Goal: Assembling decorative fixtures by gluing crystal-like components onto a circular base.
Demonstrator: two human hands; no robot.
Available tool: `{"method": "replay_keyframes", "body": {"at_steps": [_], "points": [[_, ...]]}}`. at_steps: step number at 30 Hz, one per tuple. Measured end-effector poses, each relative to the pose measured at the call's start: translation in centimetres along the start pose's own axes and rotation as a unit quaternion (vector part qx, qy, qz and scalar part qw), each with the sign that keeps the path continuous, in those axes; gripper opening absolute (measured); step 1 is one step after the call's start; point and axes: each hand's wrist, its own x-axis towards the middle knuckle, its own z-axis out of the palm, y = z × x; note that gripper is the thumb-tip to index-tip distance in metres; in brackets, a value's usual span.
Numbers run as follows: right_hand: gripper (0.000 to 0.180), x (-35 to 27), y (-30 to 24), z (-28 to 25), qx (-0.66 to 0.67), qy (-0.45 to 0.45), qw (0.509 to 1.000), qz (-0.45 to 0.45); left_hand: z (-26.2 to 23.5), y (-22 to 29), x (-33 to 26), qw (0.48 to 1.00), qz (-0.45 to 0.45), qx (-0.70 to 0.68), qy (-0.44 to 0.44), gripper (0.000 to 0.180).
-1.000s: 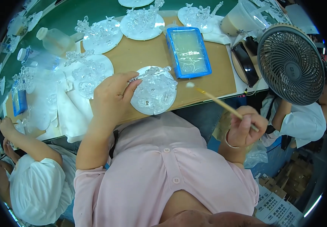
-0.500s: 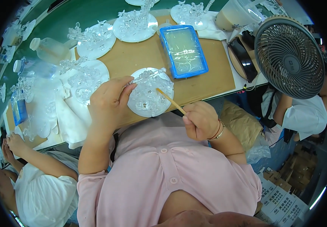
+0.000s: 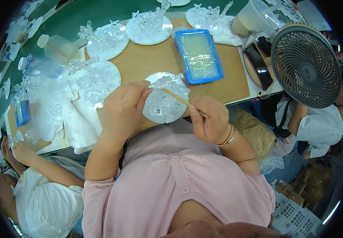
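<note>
My left hand point(image 3: 122, 109) grips the left rim of a clear round disc point(image 3: 164, 100) with glassy ornaments on it, holding it tilted over the wooden board point(image 3: 139, 63). My right hand point(image 3: 209, 121) pinches a thin wooden stick point(image 3: 179, 100) whose tip rests on the upper middle of the disc. A blue rectangular tray point(image 3: 198, 55) of pale liquid lies just beyond the disc.
Several more ornament discs point(image 3: 147, 25) lie along the back and left, with plastic bottles point(image 3: 58, 47) on the green table. A grey fan point(image 3: 306, 65) stands at right. Other people sit at lower left point(image 3: 40, 186) and right point(image 3: 314, 127). White cloths point(image 3: 60, 119) cover the left.
My right hand came in from the right, bringing the stick's tip onto the disc. The left hand shifted its grip on the disc's rim.
</note>
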Motion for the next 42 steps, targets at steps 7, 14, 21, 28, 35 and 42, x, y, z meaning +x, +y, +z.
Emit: {"method": "replay_keyframes", "body": {"at_steps": [7, 14, 21, 28, 35, 42], "points": [[0.009, 3.4, -1.2, 0.8, -0.020, -0.029, 0.999, 0.042, 0.2, -0.1, 0.1, 1.000, 0.019, 0.001, 0.001, 0.013], [0.008, 5.2, -1.2, 0.4, -0.065, -0.066, 0.994, 0.059, 0.4, -0.2, 0.1, 0.999, 0.037, 0.020, 0.009, 0.013], [0.010, 1.7, -1.6, -1.0, -0.072, -0.078, 0.994, -0.002, 0.2, 0.2, -0.1, 0.999, 0.028, 0.028, 0.010, 0.010], [0.011, -0.1, -2.7, -2.2, -0.041, -0.094, 0.995, 0.017, 0.4, 0.3, -0.1, 0.999, 0.028, 0.026, 0.015, 0.012], [0.009, 0.1, -2.3, -3.0, -0.046, -0.062, 0.997, 0.019, 0.4, 0.4, 0.4, 1.000, 0.011, 0.002, -0.017, 0.013], [0.007, -0.8, -2.8, -7.6, 0.179, 0.156, 0.954, 0.181, -1.9, 1.6, 1.6, 0.999, 0.000, -0.014, -0.049, 0.012]]}}
